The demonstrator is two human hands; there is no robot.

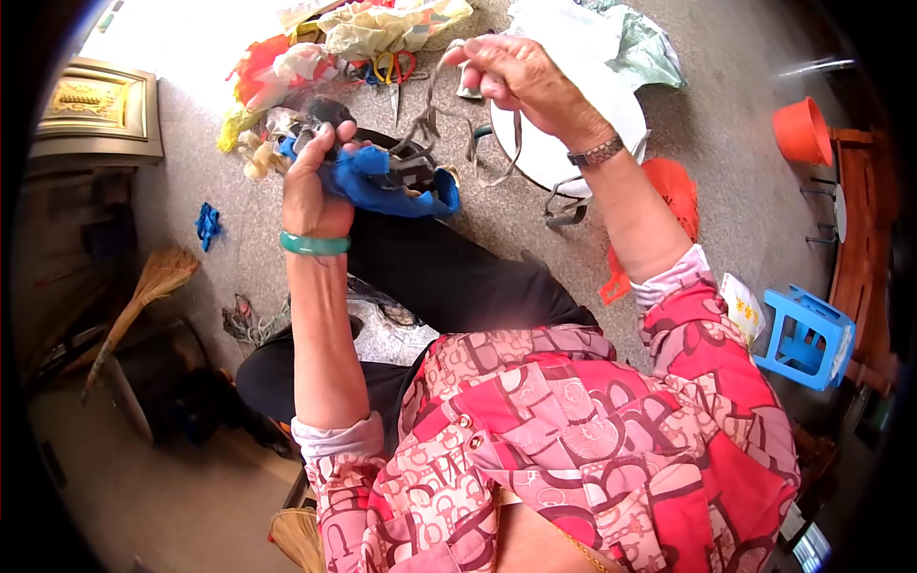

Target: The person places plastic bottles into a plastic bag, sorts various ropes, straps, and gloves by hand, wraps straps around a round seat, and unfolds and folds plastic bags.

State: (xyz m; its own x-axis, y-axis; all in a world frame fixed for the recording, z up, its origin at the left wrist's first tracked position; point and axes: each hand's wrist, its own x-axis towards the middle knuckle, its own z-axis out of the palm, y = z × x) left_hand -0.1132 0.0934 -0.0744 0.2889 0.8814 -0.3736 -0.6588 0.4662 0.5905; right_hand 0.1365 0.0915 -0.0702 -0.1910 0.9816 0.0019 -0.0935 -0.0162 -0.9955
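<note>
My left hand, with a green bangle at the wrist, is closed on a bundle of blue and dark grey material above my raised knee. What exactly the bundle is, I cannot make out. Up and to the right, my right hand pinches a grey cord between thumb and fingers. The cord hangs in loose loops between my two hands, towards the bundle. Just beyond the bundle, scissors with red and yellow handles lie on the floor.
Crumpled plastic bags are heaped beyond my left hand. A round white stool top stands under my right forearm, near a red bag. To the right are a blue stool and an orange bucket. A broom is at left.
</note>
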